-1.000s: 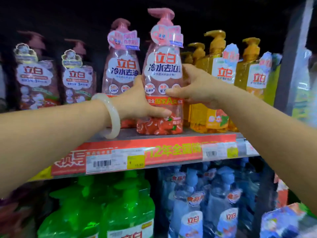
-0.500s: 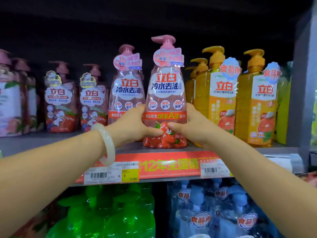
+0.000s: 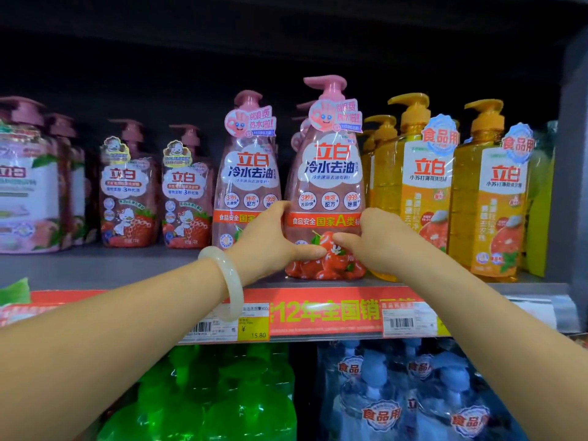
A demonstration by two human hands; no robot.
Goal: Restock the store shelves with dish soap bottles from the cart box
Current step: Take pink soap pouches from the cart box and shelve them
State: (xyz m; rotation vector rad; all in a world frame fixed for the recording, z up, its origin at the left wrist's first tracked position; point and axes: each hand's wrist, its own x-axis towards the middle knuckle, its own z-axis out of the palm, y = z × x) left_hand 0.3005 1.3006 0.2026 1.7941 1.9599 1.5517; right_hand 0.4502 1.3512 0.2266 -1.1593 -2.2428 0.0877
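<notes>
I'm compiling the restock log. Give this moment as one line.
stage: placing | left hand: grips pink bottle | right hand: grips it | bottle: on shelf

Stood as a grey metal store shelf [image 3: 95, 268], dim and nearly black at the back under the dark board above [image 3: 286, 14]. Carried a red paper promotion strip [image 3: 334, 310] along the front edge, with white barcode price tags [image 3: 401, 323] and a yellow price label [image 3: 253, 329] marked 15.80. Closed off at the right by a grey upright post [image 3: 572, 186]. Lit from the front, shadowed behind.
</notes>
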